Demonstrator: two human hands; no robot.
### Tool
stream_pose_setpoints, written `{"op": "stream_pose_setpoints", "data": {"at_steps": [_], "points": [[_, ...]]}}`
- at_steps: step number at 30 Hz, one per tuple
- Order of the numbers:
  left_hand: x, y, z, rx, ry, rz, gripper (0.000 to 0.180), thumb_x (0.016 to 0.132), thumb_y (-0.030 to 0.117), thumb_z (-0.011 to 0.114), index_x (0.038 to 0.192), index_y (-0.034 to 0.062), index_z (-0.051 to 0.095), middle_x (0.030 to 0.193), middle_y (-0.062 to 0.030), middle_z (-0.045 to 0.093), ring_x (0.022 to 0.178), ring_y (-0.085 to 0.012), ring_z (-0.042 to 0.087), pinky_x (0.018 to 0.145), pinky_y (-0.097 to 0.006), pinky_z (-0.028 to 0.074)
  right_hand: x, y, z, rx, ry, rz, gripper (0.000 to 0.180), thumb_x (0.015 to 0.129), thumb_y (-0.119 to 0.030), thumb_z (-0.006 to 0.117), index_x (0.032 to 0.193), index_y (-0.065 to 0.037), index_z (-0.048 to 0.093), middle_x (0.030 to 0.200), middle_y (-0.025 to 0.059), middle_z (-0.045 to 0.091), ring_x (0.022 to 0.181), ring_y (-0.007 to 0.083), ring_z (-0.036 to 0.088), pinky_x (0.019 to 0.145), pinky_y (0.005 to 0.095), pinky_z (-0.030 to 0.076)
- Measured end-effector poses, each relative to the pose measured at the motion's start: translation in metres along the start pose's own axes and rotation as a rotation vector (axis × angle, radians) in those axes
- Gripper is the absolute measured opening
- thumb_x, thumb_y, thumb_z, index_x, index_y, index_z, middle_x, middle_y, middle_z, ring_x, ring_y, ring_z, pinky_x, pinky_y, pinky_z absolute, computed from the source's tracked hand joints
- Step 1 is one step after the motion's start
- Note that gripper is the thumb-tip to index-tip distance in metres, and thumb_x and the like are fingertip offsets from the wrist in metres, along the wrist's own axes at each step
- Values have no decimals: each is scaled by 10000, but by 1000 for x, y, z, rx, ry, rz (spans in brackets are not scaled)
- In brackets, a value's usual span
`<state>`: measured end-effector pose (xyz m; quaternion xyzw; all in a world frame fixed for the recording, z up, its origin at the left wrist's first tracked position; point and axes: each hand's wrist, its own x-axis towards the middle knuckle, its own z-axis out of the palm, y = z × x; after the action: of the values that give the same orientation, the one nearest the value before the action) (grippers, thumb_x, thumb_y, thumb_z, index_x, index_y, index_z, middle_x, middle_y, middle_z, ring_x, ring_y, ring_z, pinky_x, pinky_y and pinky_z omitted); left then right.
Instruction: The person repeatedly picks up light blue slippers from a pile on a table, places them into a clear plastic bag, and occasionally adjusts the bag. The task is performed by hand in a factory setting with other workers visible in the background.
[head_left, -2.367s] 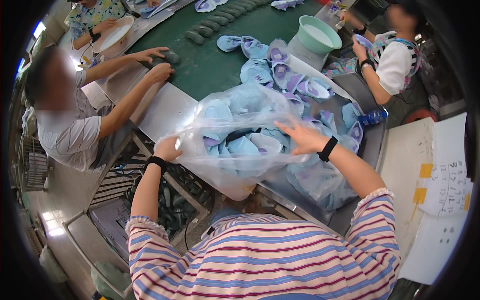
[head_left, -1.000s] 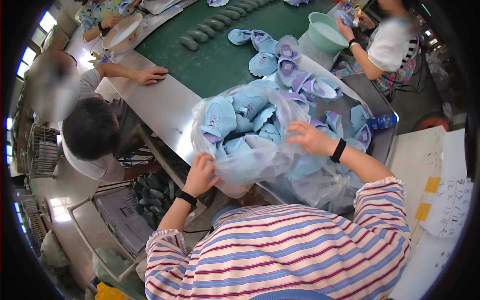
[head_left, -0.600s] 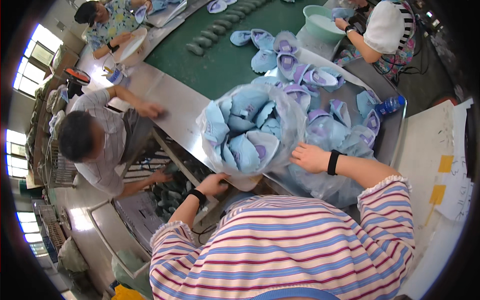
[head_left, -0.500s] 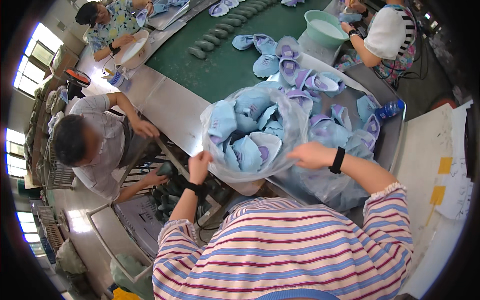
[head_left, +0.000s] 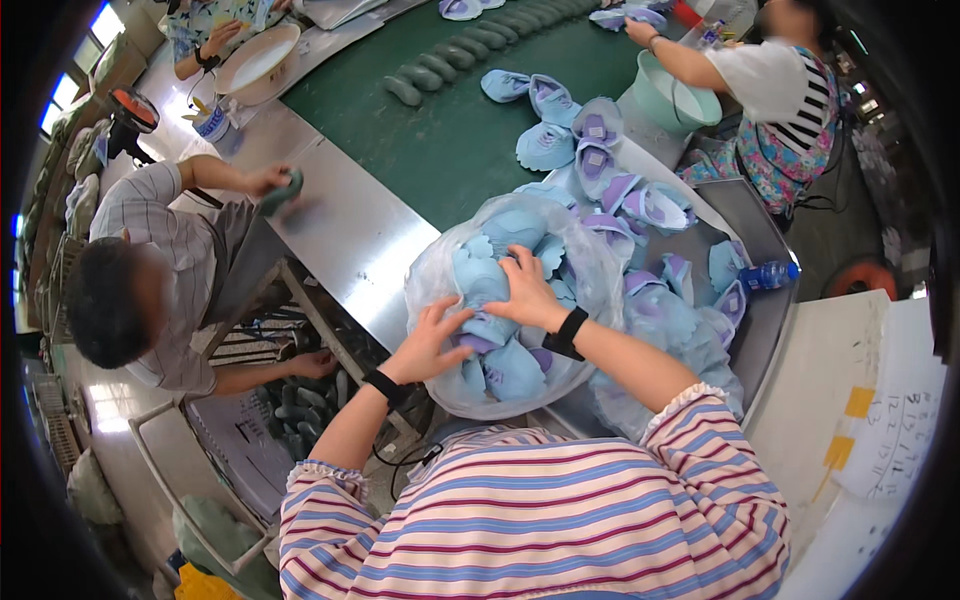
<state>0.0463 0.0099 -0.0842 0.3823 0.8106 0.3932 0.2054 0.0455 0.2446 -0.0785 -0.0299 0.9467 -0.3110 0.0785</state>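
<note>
A clear plastic bag [head_left: 470,404] stands open in front of me, filled with light blue shoe uppers [head_left: 514,372] with scalloped edges and purple linings. Both of my hands reach in over its near side. My left hand [head_left: 430,342] has its fingers spread and touches an upper at the left of the pile. Beside it, my right hand [head_left: 530,294] lies with fingers apart on the uppers near the middle. Their fingertips rest against the blue material, and neither hand is closed round a piece.
More uppers [head_left: 655,207] lie in a metal tray [head_left: 768,325] with a blue-capped bottle [head_left: 770,276]. Dark green shoe lasts [head_left: 437,67] line the green belt [head_left: 370,140]. A co-worker at left holds a last [head_left: 281,192]; another sits beside a green basin [head_left: 672,98].
My hands have left the bag's rim and moved inward onto the uppers, fingers spreading. The co-worker at left has lifted a green last to the table edge. The view has shifted slightly.
</note>
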Motion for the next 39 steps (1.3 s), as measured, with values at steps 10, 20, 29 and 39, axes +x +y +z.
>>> {"op": "stream_pose_setpoints", "data": {"at_steps": [10, 20, 29, 39], "points": [[80, -10, -84, 398, 211, 111, 484, 676, 5, 586, 1154, 65, 546, 1226, -113, 513, 1099, -302, 506, 905, -403, 439, -46, -1, -2, 188, 255, -116, 419, 673, -85, 671, 1035, -22, 469, 1206, 155, 431, 937, 354, 541, 734, 409, 476], [149, -17, -81, 909, -432, 449, 453, 746, 86, 582, 1182, 182, 500, 1256, -76, 426, 1137, -253, 469, 815, -370, 481, -104, -11, -21, 468, 34, -313, 302, 654, 12, 651, 937, -54, 570, 971, 66, 602, 872, 214, 596, 688, 345, 488], [104, 24, -50, 827, -530, 295, 544, 554, 259, 818, 1022, 116, 581, 1344, -164, 330, 1275, -378, 284, 884, -446, 459, -85, 58, -54, 1314, 463, 261, 613, 721, -4, 733, 1250, -14, 424, 1143, 70, 539, 1030, 173, 531, 898, 328, 444], [107, -15, -89, 146, -25, 122, 472, 602, 126, 807, 1001, 7, 585, 1150, -103, 553, 1064, -276, 542, 891, -351, 451, -125, 76, -99, 1448, 532, 239, 619, 713, -12, 737, 1254, -34, 435, 1136, 64, 545, 1018, 186, 550, 893, 339, 456]]}}
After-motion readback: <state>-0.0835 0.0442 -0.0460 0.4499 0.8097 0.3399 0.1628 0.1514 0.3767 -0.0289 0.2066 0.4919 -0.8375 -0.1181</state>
